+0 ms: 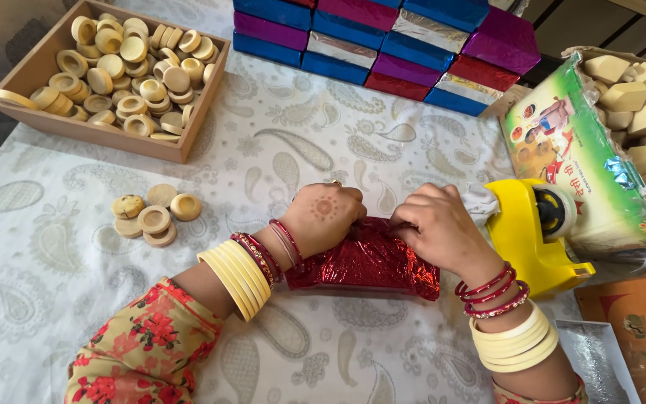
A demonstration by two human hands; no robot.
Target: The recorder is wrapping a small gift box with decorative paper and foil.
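Both hands press on the red foil-wrapped box point(364, 262) near the tablecloth's point(278, 172) front edge: my left hand point(328, 217) holds the fold flat, my right hand point(435, 224) pinches its foil seam. I judge the crease needs firm, even pressure so the foil stays taut beside the yellow tape dispenser point(532, 236).

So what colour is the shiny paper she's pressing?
Red, shiny and crinkly. Both hands, left hand and right hand, press the foil; head view shows it.

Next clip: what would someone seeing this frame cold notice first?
Probably the red foil-wrapped box at centre, pressed down by the left hand and right hand. Behind it, a stack of blue, purple and silver wrapped boxes lines the far edge. A wooden tray of round wooden discs sits far left.
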